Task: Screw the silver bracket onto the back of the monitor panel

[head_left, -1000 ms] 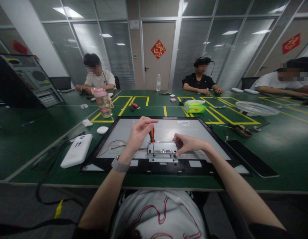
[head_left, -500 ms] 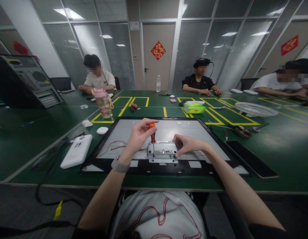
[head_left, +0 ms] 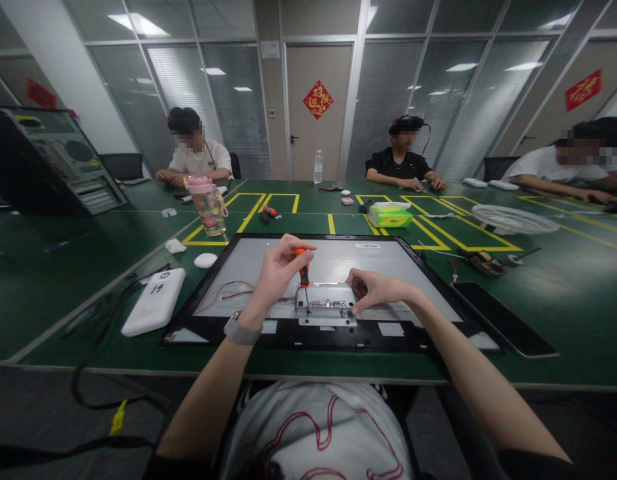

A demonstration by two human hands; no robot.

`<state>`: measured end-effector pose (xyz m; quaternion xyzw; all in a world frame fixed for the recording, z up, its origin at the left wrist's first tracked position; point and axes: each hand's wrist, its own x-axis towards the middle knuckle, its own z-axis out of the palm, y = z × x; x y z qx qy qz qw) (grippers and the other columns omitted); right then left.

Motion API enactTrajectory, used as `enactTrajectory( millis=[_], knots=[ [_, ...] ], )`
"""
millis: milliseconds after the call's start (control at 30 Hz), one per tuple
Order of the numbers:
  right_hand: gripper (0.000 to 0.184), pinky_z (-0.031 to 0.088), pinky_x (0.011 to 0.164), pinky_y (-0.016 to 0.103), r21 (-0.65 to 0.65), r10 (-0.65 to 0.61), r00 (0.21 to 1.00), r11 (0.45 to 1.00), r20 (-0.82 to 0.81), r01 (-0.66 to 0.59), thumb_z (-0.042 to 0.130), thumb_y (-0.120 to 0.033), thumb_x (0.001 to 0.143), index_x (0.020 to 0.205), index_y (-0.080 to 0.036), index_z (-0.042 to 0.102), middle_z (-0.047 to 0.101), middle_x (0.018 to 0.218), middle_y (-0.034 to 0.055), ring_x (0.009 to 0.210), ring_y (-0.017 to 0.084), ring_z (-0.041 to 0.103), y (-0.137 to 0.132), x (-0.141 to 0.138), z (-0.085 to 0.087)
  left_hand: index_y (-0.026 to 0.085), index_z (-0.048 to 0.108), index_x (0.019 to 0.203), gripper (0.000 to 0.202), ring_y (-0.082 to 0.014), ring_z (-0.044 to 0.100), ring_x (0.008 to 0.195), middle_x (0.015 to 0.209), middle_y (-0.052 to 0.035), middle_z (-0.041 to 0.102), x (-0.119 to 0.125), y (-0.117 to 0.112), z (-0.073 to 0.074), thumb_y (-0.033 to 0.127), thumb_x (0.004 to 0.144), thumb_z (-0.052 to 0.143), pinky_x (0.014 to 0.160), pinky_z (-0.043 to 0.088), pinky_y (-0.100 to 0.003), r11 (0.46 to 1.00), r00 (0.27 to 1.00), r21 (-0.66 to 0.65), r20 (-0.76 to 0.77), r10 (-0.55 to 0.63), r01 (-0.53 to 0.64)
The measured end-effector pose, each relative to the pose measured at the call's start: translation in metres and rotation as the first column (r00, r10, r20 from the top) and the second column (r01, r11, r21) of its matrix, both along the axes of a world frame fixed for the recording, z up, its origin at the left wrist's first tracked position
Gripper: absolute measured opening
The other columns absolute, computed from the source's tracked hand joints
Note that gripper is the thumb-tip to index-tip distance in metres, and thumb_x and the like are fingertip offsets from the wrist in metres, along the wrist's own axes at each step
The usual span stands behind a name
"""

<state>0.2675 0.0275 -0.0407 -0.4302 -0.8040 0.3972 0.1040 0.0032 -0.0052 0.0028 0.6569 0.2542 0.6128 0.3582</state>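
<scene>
Orange-handled screwdriver (head_left: 304, 270) stands upright on the metal plate (head_left: 326, 303).

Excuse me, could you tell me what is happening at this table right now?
A person's left hand holds an orange-handled screwdriver upright, its tip on the metal plate of an opened monitor lying flat on the green table. The right hand rests on the plate's right side. Other people sit across the table.

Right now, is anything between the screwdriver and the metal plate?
Nothing visible. The left hand holds the screwdriver nearly upright, tip at the left end of the metal plate; the right hand rests on its right end.
</scene>
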Motion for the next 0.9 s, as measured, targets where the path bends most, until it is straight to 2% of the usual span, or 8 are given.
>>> enactTrajectory(
  millis=[100, 233, 367, 533, 633, 700, 800, 900],
  knots=[
    [0.069, 0.037, 0.058, 0.027, -0.007, -0.002, 1.000, 1.000, 0.001, 0.002, 0.086, -0.056, 0.054, 0.097, -0.019, 0.047, 0.052, 0.074, -0.0042, 0.067, 0.014, 0.049, -0.0005, 0.0002, 0.0005, 0.021, 0.076, 0.090, 0.017, -0.0111, 0.055, 0.067, 0.081, -0.0009, 0.060, 0.0000, -0.0001, 0.0005, 0.035, 0.082, 0.070, 0.062, 0.045, -0.023, 0.999, 0.999, -0.020, 0.010, -0.031, 0.031],
    [0.069, 0.037, 0.059, 0.026, -0.015, -0.002, 1.000, 1.000, -0.005, 0.002, 0.087, -0.055, 0.054, 0.096, -0.019, 0.046, 0.052, 0.073, -0.0046, 0.067, 0.014, 0.049, -0.0011, 0.0001, 0.0011, 0.020, 0.075, 0.098, 0.026, -0.0166, 0.061, 0.081, 0.085, -0.0049, 0.067, -0.0011, 0.0015, -0.0025, 0.036, 0.090, 0.058, 0.075, 0.048, -0.028, 0.989, 0.990, -0.064, 0.056, -0.128, 0.132],
    [0.068, 0.037, 0.059, 0.026, -0.012, -0.005, 1.000, 1.000, -0.001, 0.005, 0.087, -0.055, 0.053, 0.095, -0.019, 0.046, 0.052, 0.073, -0.0045, 0.067, 0.014, 0.048, -0.0015, -0.0007, 0.0017, 0.021, 0.076, 0.094, 0.018, -0.0150, 0.059, 0.081, 0.090, -0.0040, 0.065, -0.0012, 0.0027, -0.0051, 0.034, 0.084, 0.068, 0.071, 0.046, -0.025, 0.998, 0.998, -0.004, 0.004, -0.058, 0.058],
    [0.069, 0.036, 0.058, 0.027, -0.003, -0.004, 1.000, 1.000, 0.000, 0.004, 0.087, -0.056, 0.053, 0.095, -0.019, 0.047, 0.052, 0.073, -0.0044, 0.067, 0.014, 0.049, -0.0010, -0.0005, 0.0008, 0.021, 0.072, 0.100, 0.024, -0.0171, 0.062, 0.084, 0.087, -0.0045, 0.069, 0.0014, 0.0049, -0.0057, 0.039, 0.089, 0.061, 0.081, 0.048, -0.029, 0.990, 0.994, -0.109, 0.078, -0.082, 0.090],
    [0.068, 0.037, 0.058, 0.026, -0.005, 0.001, 1.000, 1.000, -0.005, -0.001, 0.086, -0.055, 0.053, 0.096, -0.020, 0.047, 0.052, 0.073, -0.0047, 0.066, 0.014, 0.049, -0.0003, 0.0001, -0.0007, 0.020, 0.073, 0.090, 0.021, -0.0173, 0.061, 0.087, 0.091, -0.0046, 0.068, 0.0021, 0.0057, -0.0047, 0.039, 0.083, 0.069, 0.081, 0.047, -0.028, 0.998, 0.999, -0.061, 0.049, 0.003, 0.000],
    [0.069, 0.036, 0.058, 0.026, -0.008, -0.001, 1.000, 1.000, -0.008, 0.001, 0.086, -0.055, 0.053, 0.096, -0.020, 0.047, 0.052, 0.073, -0.0048, 0.066, 0.014, 0.049, 0.0000, 0.0003, -0.0013, 0.020, 0.074, 0.091, 0.021, -0.0171, 0.062, 0.087, 0.093, -0.0044, 0.069, 0.0019, 0.0049, -0.0034, 0.038, 0.080, 0.071, 0.081, 0.048, -0.028, 0.999, 0.999, -0.050, 0.032, 0.012, -0.010],
    [0.068, 0.036, 0.058, 0.027, -0.006, 0.000, 1.000, 1.000, -0.010, 0.000, 0.086, -0.055, 0.053, 0.095, -0.020, 0.047, 0.053, 0.073, -0.0045, 0.066, 0.014, 0.049, -0.0003, 0.0003, -0.0011, 0.019, 0.073, 0.104, 0.027, -0.0182, 0.065, 0.087, 0.091, -0.0056, 0.072, 0.0018, 0.0026, -0.0014, 0.037, 0.085, 0.065, 0.084, 0.049, -0.031, 0.987, 0.992, -0.121, 0.070, -0.101, 0.109],
    [0.067, 0.036, 0.058, 0.027, -0.006, 0.004, 1.000, 1.000, -0.013, -0.004, 0.086, -0.054, 0.054, 0.095, -0.019, 0.046, 0.052, 0.074, -0.0044, 0.067, 0.014, 0.049, -0.0009, 0.0000, -0.0002, 0.017, 0.074, 0.101, 0.027, -0.0209, 0.067, 0.091, 0.089, -0.0078, 0.074, 0.0021, 0.0007, -0.0004, 0.034, 0.088, 0.059, 0.088, 0.048, -0.034, 0.967, 0.974, -0.141, 0.119, -0.194, 0.210]
  ],
)
